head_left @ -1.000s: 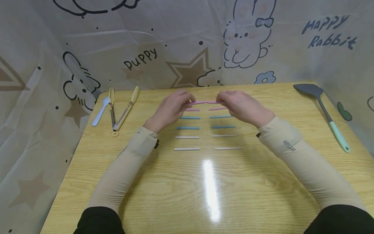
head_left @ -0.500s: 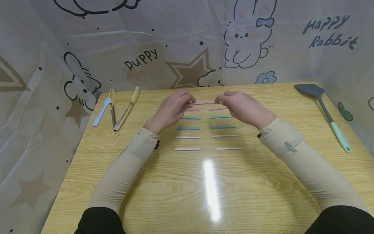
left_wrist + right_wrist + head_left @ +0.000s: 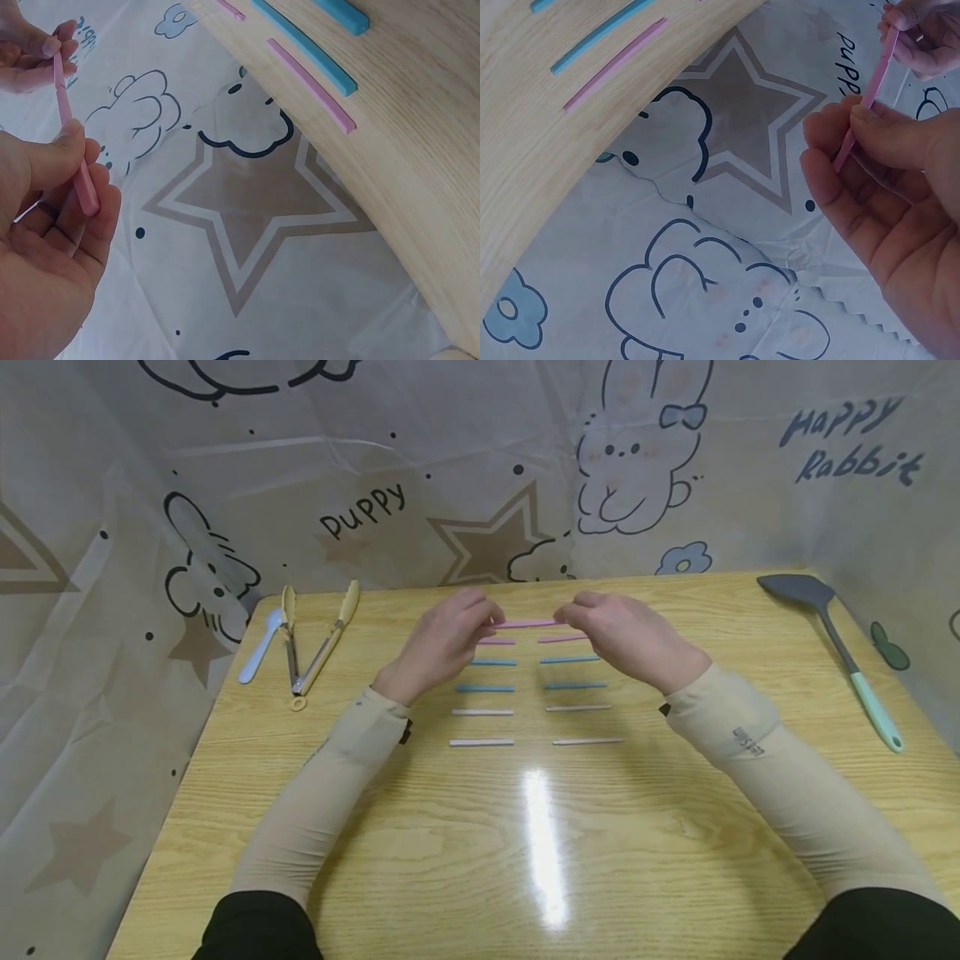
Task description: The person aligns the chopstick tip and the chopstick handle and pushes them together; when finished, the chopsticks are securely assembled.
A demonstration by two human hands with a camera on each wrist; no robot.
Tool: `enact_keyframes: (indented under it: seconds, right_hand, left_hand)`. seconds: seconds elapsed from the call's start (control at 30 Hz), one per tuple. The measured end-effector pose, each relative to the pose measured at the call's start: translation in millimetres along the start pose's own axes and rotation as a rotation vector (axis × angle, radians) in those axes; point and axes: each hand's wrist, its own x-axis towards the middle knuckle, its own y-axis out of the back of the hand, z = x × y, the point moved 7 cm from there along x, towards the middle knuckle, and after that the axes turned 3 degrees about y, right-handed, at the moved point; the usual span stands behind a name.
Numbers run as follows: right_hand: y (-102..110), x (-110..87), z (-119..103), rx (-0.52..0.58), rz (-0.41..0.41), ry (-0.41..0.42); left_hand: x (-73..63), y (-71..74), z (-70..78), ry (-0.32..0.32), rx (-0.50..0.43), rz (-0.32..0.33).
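My left hand [image 3: 442, 643] and right hand [image 3: 630, 639] pinch a thin pink stick [image 3: 527, 624] between them, held level above the far part of the table. In the left wrist view a joint line crosses the pink stick [image 3: 63, 101] near the far hand, as if two pieces meet end to end. The thumb of my right hand [image 3: 907, 172] presses it against the fingers. Beneath my hands lie two columns of shorter sticks: pink [image 3: 497, 642] at the back, then blue [image 3: 486, 688], then white [image 3: 482, 743] nearest me.
Open tongs [image 3: 300, 681] and a light blue utensil [image 3: 258, 647] lie at the table's back left. A grey turner with a mint handle [image 3: 873, 710] rests on the right. A printed cloth [image 3: 465, 460] hangs behind the wooden table [image 3: 420, 843].
The pink stick had a slight kink at its middle a second ago and is straight now. My right hand shifted a little left, then back right. The sticks on the table stayed put.
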Motion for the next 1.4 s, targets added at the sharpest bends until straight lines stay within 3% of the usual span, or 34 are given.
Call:
enact_keyframes:
  seconds: [0.13,0.4,0.53,1.13,1.4]
  right_hand:
    - [0.9,1.4,-2.7,0.000,0.019,0.007]
    - [8.4,4.3,-10.5,-0.039,0.143,0.127]
    - [10.9,5.0,-11.5,-0.038,0.166,0.144]
    - [16.8,10.4,-15.8,-0.026,0.219,0.159]
    - [14.4,10.9,-18.5,-0.024,0.234,0.180]
  left_hand:
    - [-0.6,-0.3,2.4,-0.018,0.020,0.028]
    - [-4.0,5.8,6.4,-0.081,0.038,0.112]
    - [-5.5,9.0,7.4,-0.111,0.039,0.144]
    - [-5.2,21.6,13.4,-0.149,-0.006,0.170]
    - [-7.3,18.7,14.4,-0.156,-0.014,0.173]
